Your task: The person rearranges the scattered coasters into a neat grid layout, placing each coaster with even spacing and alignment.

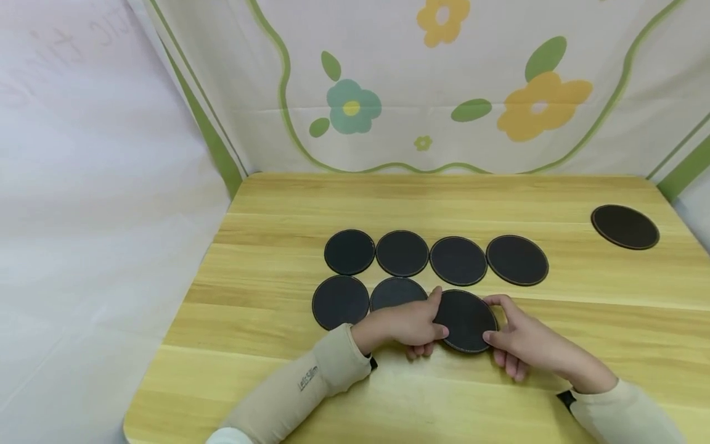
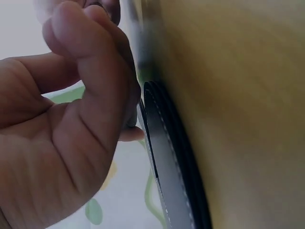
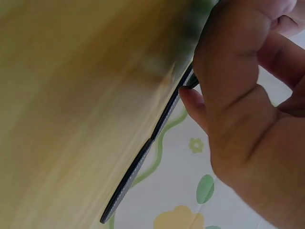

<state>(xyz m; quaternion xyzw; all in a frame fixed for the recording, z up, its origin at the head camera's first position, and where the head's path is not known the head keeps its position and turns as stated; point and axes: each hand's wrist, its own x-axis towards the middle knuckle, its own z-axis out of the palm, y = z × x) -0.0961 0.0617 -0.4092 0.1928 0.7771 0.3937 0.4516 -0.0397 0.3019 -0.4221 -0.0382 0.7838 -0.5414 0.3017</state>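
Note:
A round black coaster with a stitched rim lies between both hands at the near end of the rows. My left hand grips its left edge with thumb and forefinger. On the opposite edge, the thumb and forefinger of my right hand hold it. Under the left forearm and hand, a second coaster is partly covered. Beside that one, at the left, lies another coaster. In the left wrist view, curled fingers of the left hand hide the grip; the right hand likewise blocks its own view.
Behind the hands, several matching coasters form a row, from the leftmost coaster to the rightmost coaster. A lone coaster lies at the far right of the wooden table. A flowered curtain hangs behind.

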